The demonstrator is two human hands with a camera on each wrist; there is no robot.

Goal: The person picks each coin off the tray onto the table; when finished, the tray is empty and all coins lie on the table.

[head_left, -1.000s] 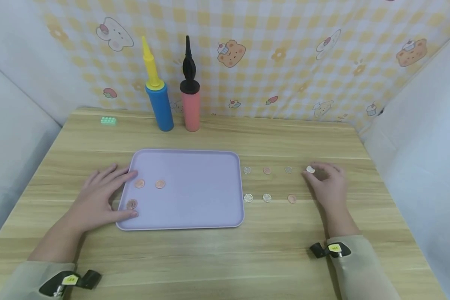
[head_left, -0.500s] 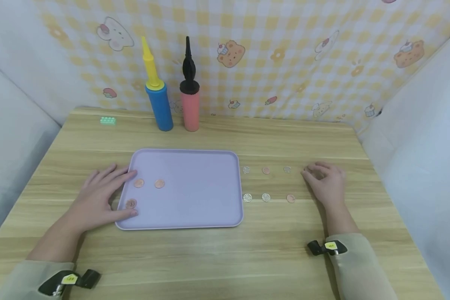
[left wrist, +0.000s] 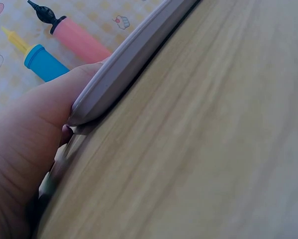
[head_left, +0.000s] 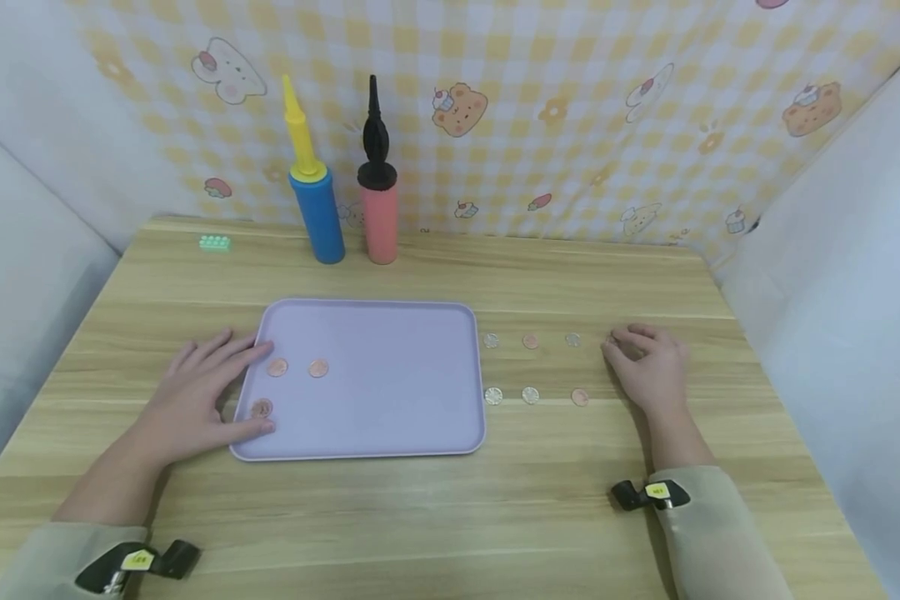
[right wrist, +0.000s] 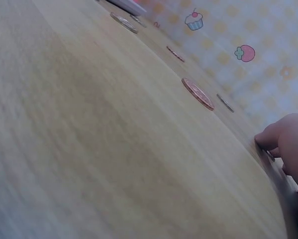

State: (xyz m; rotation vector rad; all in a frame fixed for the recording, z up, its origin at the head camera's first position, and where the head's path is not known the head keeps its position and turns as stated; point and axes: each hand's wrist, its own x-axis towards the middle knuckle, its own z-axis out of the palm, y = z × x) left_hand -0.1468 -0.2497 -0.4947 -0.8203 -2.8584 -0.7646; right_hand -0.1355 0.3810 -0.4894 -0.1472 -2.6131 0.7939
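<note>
Left hand at lilac tray's left edge, fingers spread apart—thumb and forefinger reaching over rim. Three copper coins on tray, near thumb and forefinger. Right hand low on wooden table, right of tray, thumb and fingertips together—pinching thin held coin, mostly hidden. Between tray and right hand, six loose coins, silver and copper, two rows of three. Behind tray: blue pump, pink pump.
</note>
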